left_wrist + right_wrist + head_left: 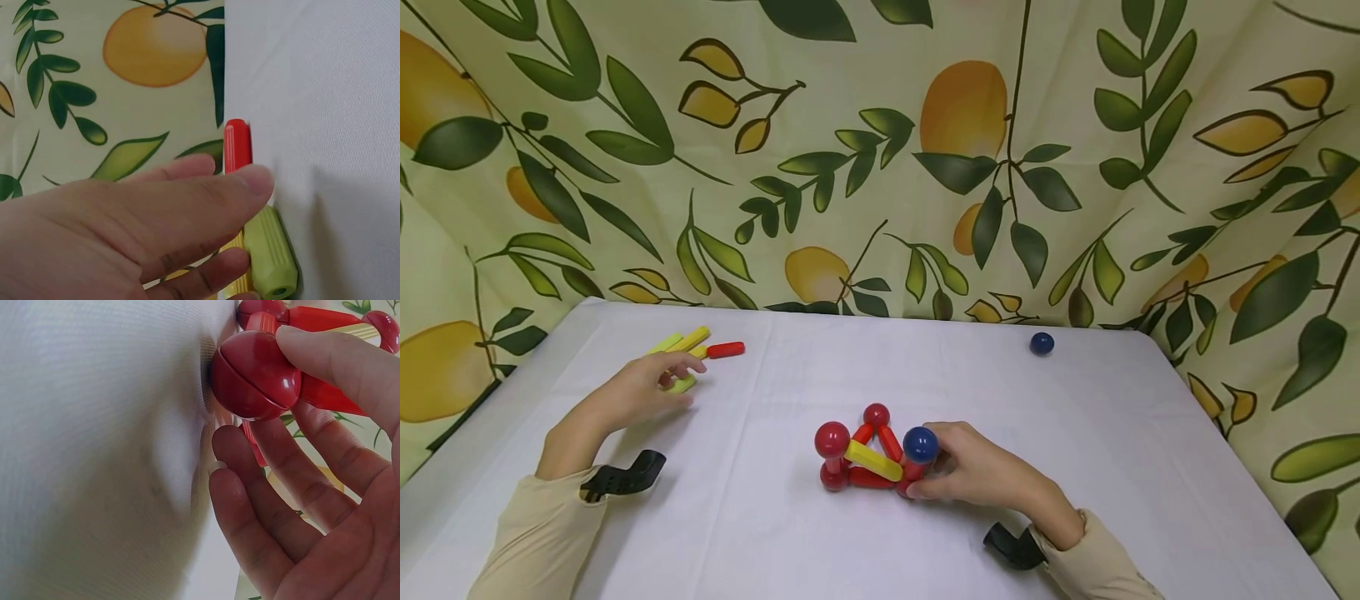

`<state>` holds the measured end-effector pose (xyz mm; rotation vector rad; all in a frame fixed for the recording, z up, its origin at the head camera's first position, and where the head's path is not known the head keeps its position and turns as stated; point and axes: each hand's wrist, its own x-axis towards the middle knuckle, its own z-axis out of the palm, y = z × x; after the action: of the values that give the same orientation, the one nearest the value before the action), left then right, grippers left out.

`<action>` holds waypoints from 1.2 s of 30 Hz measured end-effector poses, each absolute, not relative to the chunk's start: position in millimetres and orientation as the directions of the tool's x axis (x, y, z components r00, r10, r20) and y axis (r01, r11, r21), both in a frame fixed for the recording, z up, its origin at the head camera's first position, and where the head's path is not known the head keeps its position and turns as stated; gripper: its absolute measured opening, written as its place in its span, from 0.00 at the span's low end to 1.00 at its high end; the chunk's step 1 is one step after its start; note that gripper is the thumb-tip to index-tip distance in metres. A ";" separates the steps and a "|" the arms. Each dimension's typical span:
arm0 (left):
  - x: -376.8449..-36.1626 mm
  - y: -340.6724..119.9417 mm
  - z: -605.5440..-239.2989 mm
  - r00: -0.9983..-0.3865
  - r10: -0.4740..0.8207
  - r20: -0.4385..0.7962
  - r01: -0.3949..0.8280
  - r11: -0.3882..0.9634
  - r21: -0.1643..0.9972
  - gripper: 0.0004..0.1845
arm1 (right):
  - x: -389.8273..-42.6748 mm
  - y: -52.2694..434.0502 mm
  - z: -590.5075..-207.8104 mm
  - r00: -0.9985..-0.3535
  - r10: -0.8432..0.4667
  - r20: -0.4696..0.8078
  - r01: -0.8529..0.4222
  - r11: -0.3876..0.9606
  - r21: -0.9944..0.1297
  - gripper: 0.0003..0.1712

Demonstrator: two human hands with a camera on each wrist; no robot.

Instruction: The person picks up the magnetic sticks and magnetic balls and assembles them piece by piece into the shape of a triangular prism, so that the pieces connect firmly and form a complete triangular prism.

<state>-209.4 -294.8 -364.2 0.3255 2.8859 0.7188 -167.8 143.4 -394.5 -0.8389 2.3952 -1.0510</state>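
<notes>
A person's left hand stretches forward, fingers loosely bent; the right hand angles inward, thumb and fingers pinching.

Bkgd: cream curtain, grn-leaf & orange-fruit print, behind far edge & along both sides of wht tablecloth.
</notes>
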 end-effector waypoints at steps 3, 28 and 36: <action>-209.9 -295.4 -364.4 -0.969 0.222 -0.111 0.147 0.873 0.465 0.22 | -167.8 143.3 -395.0 -0.743 -0.662 -0.102 -0.372 0.534 -0.759 0.13; -207.9 -285.3 -364.5 -0.951 0.143 -0.273 0.018 0.910 0.414 0.16 | -167.4 143.5 -394.8 -0.743 -0.664 -0.083 -0.385 0.526 -0.758 0.12; -204.1 -269.2 -361.6 -0.954 0.283 -0.098 0.208 0.861 0.464 0.16 | -167.2 143.6 -394.6 -0.747 -0.660 -0.080 -0.391 0.533 -0.750 0.12</action>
<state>-204.1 -269.2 -361.6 0.3814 2.8718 0.6886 -167.2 143.6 -394.6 -0.8659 2.4206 -1.0550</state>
